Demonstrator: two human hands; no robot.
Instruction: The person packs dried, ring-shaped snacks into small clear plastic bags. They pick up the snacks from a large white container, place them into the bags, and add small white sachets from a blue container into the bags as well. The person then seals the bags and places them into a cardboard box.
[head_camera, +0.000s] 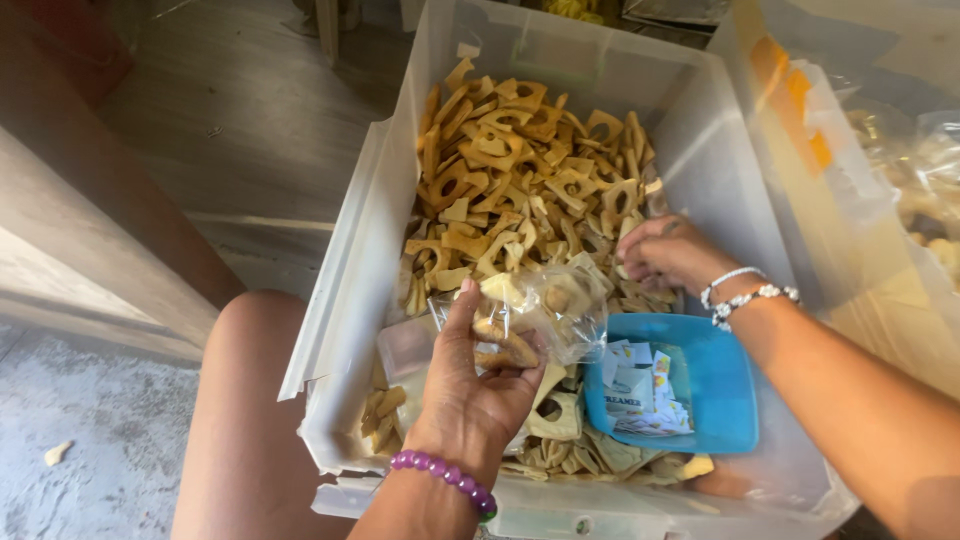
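Starting at the left of the frame, a grey concrete floor (110, 430) runs under a wooden plank (90, 230), and a bare knee (250, 340) sits at the lower left, just beside the bin. The clear plastic bin (350, 300) fills the middle of the frame and is heaped with tan, flat chips (520, 170), many with a hole cut through them.

At the lower middle, the left hand (475, 385) rises from the bottom edge with a purple bead bracelet (445, 478) on its wrist. Its fingers (460, 320) are curled shut around a small clear plastic bag (545, 310), thumb pressed on the near side; the bag holds a few of the chips and hangs just above the pile, in the near part of the bin.

To the right of the bag, a blue plastic tray (715, 385) lies inside the bin on the chips, holding small printed paper slips (635, 395).

Further right, the right hand (670, 252) reaches in from the right edge, a white bead bracelet (745, 295) on its wrist. Its fingers are bent down into the pile, touching the chips; whether they have closed on any cannot be told.

At the far right, clear plastic sheeting (880, 150) covers more pale pieces.
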